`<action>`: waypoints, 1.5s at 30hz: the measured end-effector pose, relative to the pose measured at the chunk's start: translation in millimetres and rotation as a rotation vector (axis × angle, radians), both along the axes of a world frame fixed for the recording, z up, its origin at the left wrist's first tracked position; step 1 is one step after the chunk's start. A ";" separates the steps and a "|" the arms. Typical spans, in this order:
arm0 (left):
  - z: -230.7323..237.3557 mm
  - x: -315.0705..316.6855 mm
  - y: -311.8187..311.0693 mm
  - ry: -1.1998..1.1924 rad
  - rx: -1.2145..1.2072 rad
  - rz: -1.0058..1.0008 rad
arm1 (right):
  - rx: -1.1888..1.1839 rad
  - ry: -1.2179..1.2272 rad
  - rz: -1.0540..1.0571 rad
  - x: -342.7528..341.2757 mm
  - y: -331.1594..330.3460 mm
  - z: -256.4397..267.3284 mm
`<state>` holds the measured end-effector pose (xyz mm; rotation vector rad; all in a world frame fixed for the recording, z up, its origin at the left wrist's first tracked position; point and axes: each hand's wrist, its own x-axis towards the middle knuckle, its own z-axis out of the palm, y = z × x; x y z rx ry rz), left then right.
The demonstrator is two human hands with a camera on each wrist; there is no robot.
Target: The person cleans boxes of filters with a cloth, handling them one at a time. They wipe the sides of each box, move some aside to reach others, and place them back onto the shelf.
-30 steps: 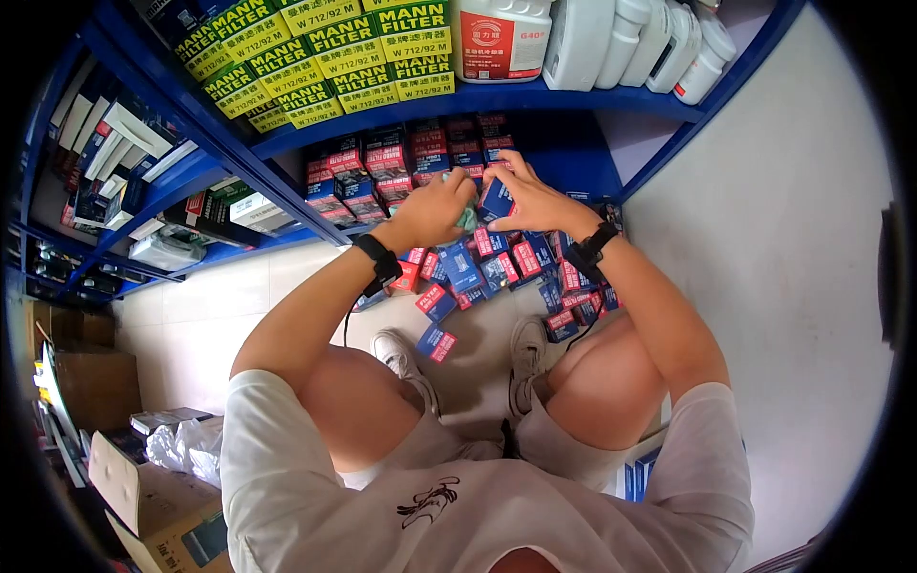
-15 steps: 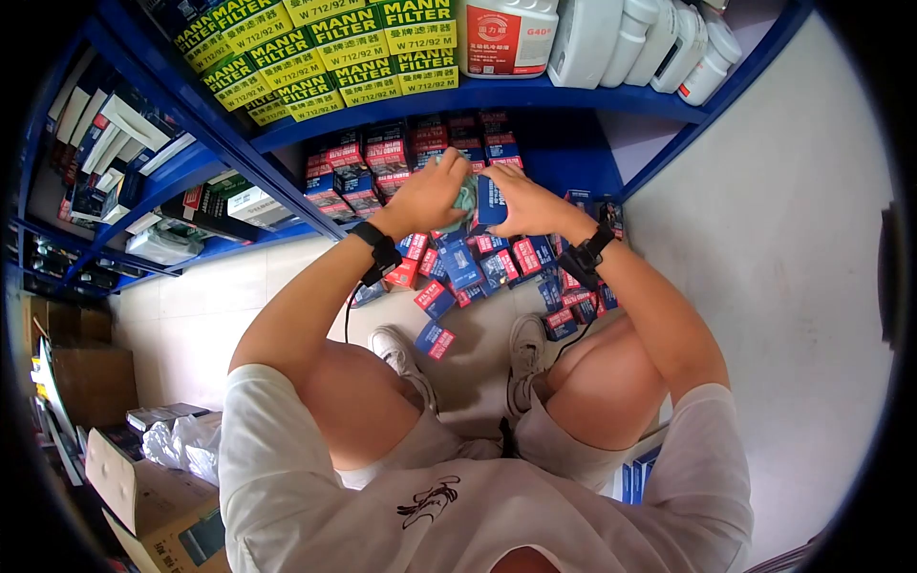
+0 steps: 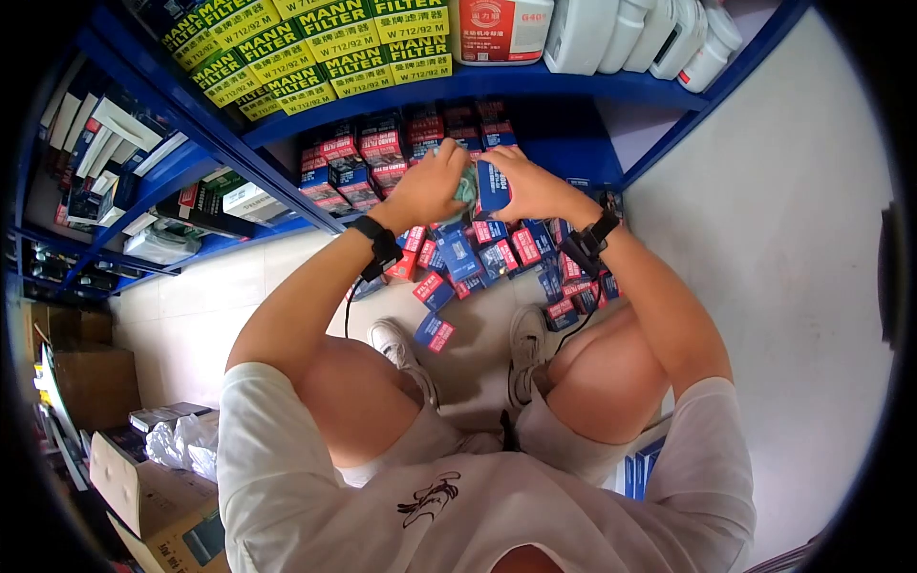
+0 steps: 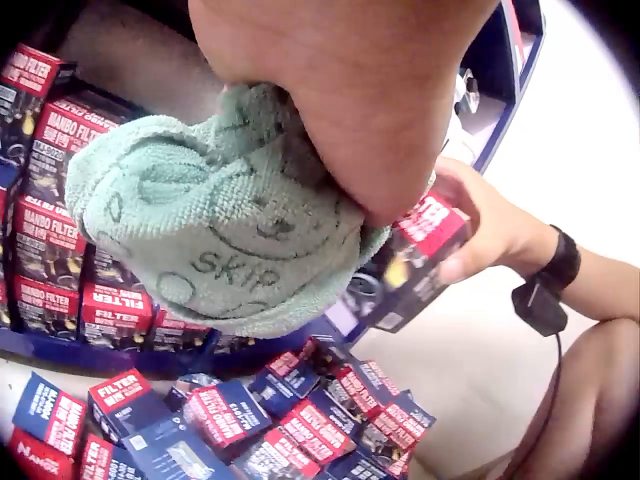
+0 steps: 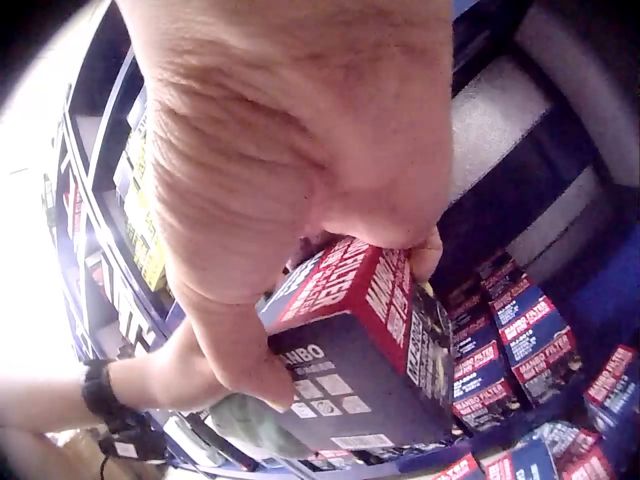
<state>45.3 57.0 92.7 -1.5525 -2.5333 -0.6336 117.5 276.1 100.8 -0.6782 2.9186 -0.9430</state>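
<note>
My left hand (image 3: 435, 186) grips a pale green terry cloth (image 4: 240, 225) with "SKIP" on it, bunched under the palm. A red and navy filter box (image 5: 365, 385) is held in my right hand (image 3: 543, 194), with the thumb on one side and fingers over the other. In the head view the cloth lies right at the box's left side. Both hands are raised in front of the low shelf, above a heap of similar filter boxes (image 3: 458, 258) on the floor.
Rows of red and navy boxes (image 3: 382, 148) stand on the low blue shelf (image 3: 564, 143). Yellow-green filter boxes (image 3: 344, 57) and white jugs (image 3: 578, 38) fill the shelf above. A white wall (image 3: 764, 267) rises at the right. Open cartons (image 3: 153, 497) sit at the lower left.
The box in my right hand has turned from a tilted position to more upright. More of the cloth shows beside it, and my left hand has shifted slightly up.
</note>
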 end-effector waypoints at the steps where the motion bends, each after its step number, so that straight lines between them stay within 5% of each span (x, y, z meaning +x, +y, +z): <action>1: -3.5 -5.2 -2.5 -0.008 -0.010 0.007 | -0.038 0.002 0.029 0.8 0.0 4.0; 7: -22.1 -21.1 -16.9 -0.035 -0.098 0.076 | -0.072 -0.185 0.083 0.4 15.9 13.2; 19: -13.2 -6.6 -10.0 -0.107 -0.140 0.083 | -0.058 -0.176 0.042 0.6 23.0 -1.5; 32: -2.4 12.1 -7.9 0.007 -0.180 -0.106 | -0.294 -0.289 -0.090 3.4 29.0 -6.7; 35: -2.7 11.2 -3.5 0.049 -0.169 -0.160 | 0.011 -0.252 0.019 10.3 17.1 17.5; 40: 0.9 2.2 9.1 -0.083 -0.100 -0.084 | 0.065 -0.324 0.078 10.5 24.1 11.2; 43: -6.0 0.1 14.0 -0.094 -0.097 -0.054 | 0.135 0.010 0.092 10.9 40.3 0.2; 45: -4.5 -3.4 16.1 -0.102 -0.094 -0.052 | 0.128 0.019 0.036 9.7 46.8 -6.3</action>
